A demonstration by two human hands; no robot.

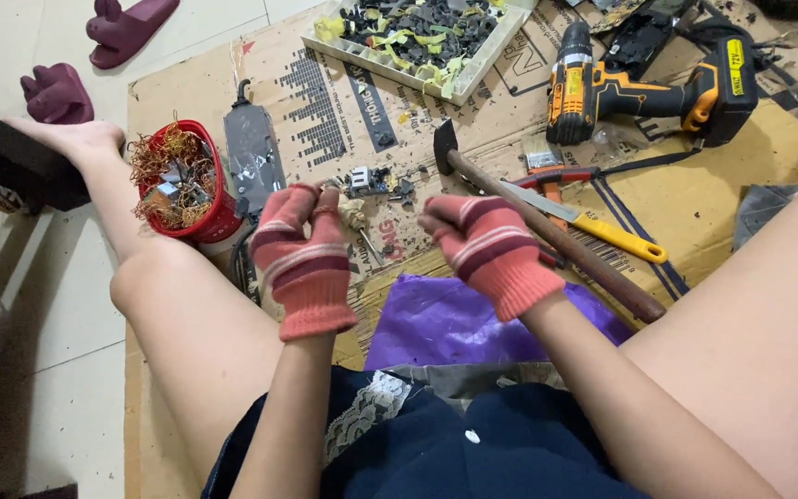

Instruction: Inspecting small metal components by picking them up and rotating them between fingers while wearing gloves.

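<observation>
What is gripped in the left hand [302, 259] is mostly covered by the gloved fingers, so only a small pale piece is seen and its kind cannot be told; whether anything is held in the right hand [491, 249] is hidden by its curled fingers. Part of the hammer [556, 236] handle is hidden behind the right hand, and the small parts in the white tray [473, 69], which is cut off by the top edge, are too small to be identified.
</observation>
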